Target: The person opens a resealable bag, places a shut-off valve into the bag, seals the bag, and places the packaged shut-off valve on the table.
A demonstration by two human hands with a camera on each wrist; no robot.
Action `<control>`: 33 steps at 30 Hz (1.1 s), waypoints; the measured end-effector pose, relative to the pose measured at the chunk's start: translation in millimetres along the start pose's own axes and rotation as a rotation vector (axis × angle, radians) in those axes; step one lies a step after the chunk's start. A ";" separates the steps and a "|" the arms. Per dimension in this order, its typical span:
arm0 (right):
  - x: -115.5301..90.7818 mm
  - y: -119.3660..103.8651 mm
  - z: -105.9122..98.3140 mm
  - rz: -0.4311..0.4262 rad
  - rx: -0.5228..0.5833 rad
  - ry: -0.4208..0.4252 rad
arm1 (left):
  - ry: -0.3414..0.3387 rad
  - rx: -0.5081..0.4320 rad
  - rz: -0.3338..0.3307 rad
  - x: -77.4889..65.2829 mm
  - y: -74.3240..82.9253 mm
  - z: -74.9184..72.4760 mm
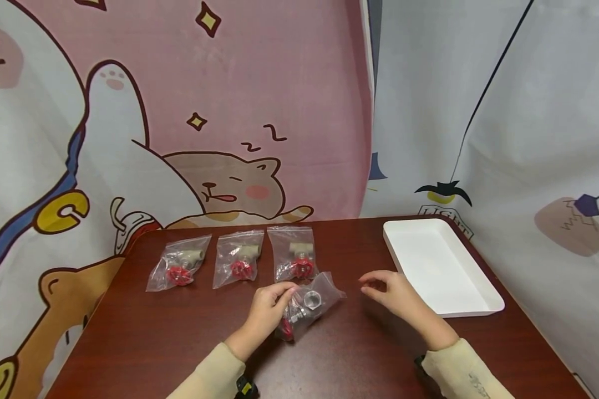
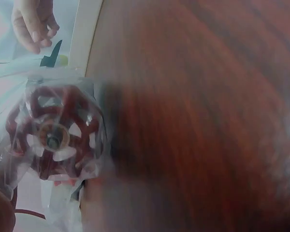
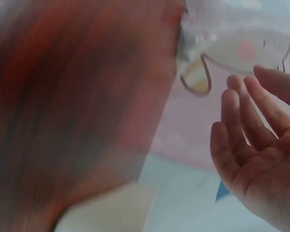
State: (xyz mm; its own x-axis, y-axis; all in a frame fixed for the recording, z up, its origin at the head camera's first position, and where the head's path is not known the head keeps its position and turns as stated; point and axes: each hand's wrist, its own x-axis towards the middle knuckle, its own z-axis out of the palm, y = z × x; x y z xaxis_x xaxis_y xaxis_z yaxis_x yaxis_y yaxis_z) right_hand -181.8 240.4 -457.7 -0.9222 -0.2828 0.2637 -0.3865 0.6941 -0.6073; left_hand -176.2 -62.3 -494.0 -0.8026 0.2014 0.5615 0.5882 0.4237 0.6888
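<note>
Thumb and fingers of my left hand (image 1: 265,309) pinch the edge of a clear plastic bag with a valve (image 1: 304,307) inside, held over the table's middle. This valve has a silvery metal ring facing up and a red handwheel at its lower end. In the left wrist view the spoked handwheel (image 2: 53,133) fills the left side, seen through the plastic. To the right of the bag, my right hand (image 1: 393,293) hovers above the table with nothing in it. Its fingers (image 3: 232,108) are loosely bent and spread in the right wrist view.
Along the back of the brown table (image 1: 189,343) lie three more bagged valves: a left one (image 1: 181,266), a middle one (image 1: 242,261) and a right one (image 1: 299,257), each with a red handwheel. A white tray (image 1: 439,263) stands at the right. Printed curtains hang behind.
</note>
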 end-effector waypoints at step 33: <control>-86.8 148.8 -133.5 0.631 -0.372 0.020 | 0.062 -0.646 -0.564 60.8 54.8 56.9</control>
State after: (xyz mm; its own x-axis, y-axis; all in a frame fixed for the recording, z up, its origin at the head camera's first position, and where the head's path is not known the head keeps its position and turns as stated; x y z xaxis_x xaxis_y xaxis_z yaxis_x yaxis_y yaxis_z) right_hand -157.7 456.6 -471.0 -0.9664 0.2545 -0.0364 0.2505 0.9008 -0.3547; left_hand -198.5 23.4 -448.2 -0.9962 0.0553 0.0677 0.0592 -0.1432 0.9879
